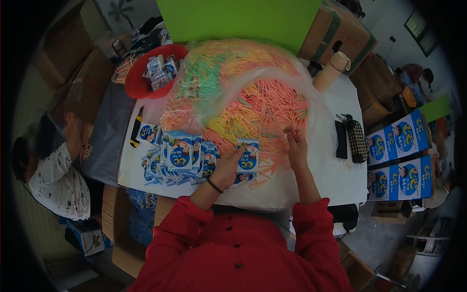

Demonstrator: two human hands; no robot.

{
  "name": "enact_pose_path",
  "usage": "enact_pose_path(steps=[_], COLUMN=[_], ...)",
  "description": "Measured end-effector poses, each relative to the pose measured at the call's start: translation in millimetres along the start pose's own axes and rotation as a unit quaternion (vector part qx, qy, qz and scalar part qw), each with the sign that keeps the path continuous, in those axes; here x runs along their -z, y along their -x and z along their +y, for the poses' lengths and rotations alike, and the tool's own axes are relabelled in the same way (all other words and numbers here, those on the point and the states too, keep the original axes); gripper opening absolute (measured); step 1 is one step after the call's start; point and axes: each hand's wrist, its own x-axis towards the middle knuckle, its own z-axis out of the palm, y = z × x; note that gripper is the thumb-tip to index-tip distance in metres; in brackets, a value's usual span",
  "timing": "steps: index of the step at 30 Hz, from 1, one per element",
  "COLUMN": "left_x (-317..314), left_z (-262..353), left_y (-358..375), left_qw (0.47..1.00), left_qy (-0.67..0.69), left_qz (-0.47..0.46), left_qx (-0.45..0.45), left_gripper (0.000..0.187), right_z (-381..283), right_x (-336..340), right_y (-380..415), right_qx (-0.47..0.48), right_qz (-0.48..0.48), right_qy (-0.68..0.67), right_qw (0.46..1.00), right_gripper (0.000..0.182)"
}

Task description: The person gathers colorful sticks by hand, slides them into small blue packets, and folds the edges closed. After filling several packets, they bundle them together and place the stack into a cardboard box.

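Observation:
My left hand (226,168), with a dark bracelet at the wrist, grips a small blue-and-white printed packet (248,156) by its left side. To the right, my right hand (296,146) is raised over the near edge of the heap, its thumb and fingers drawn together; anything between them is too small to make out. Beyond both hands spreads a large heap of thin pink, yellow, orange and green sticks (277,100), lying in a clear plastic bag (315,104). A pile of similar packets (177,155) lies left of my left hand.
A red bowl (134,82) holding packets stands at the back left, with a yellow-black utility knife (136,127) nearer. Rightward are a beige flask (332,70), a checkered pouch (357,141) and printed boxes (399,177). Another person (61,182) sits at the left.

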Motion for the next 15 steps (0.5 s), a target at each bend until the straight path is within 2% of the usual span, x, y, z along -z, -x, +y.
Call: enact_pose_path(steps=[2, 3, 5, 6, 8, 10, 12, 15], left_x=[4.1, 5.8, 7.1, 6.7, 5.4, 4.3, 0.7, -4.3], left_z=[-4.5, -6.6, -8.1, -7.3, -6.8, -6.3, -4.6, -1.6], left_y=[1.1, 2.2, 7.0, 8.6, 12.1, 14.2, 14.3, 18.6], left_qw=[1.000, 0.999, 0.998, 0.994, 0.989, 0.981, 0.950, 0.944], left_qy=[0.003, 0.009, -0.017, -0.048, -0.089, -0.131, -0.238, -0.262], left_qz=[-0.017, -0.034, -0.041, -0.056, -0.058, -0.065, -0.062, -0.057], left_qx=[-0.012, -0.024, -0.051, -0.076, -0.102, -0.125, -0.191, -0.192], left_gripper=[0.024, 0.023, 0.022, 0.021, 0.022, 0.024, 0.023, 0.024], right_z=[17.6, 16.0, 1.6, -10.1, -40.2, -64.0, -75.7, -78.8], right_x=[18.7, 19.1, 14.3, 7.3, -13.8, -34.4, -49.5, -63.6], right_y=[4.6, 6.3, 14.2, 18.8, 32.0, 47.8, 56.2, 63.1], right_qx=[-0.012, -0.013, 0.030, 0.028, -0.042, -0.036, -0.026, 0.019], right_qz=[-0.111, -0.115, -0.103, -0.105, -0.127, -0.162, -0.197, -0.241], right_qy=[0.181, 0.181, 0.096, 0.094, -0.097, -0.137, -0.174, -0.167], right_qw=[0.977, 0.977, 0.990, 0.990, 0.986, 0.977, 0.964, 0.956], right_gripper=[0.015, 0.015, 0.014, 0.014, 0.013, 0.013, 0.013, 0.013])
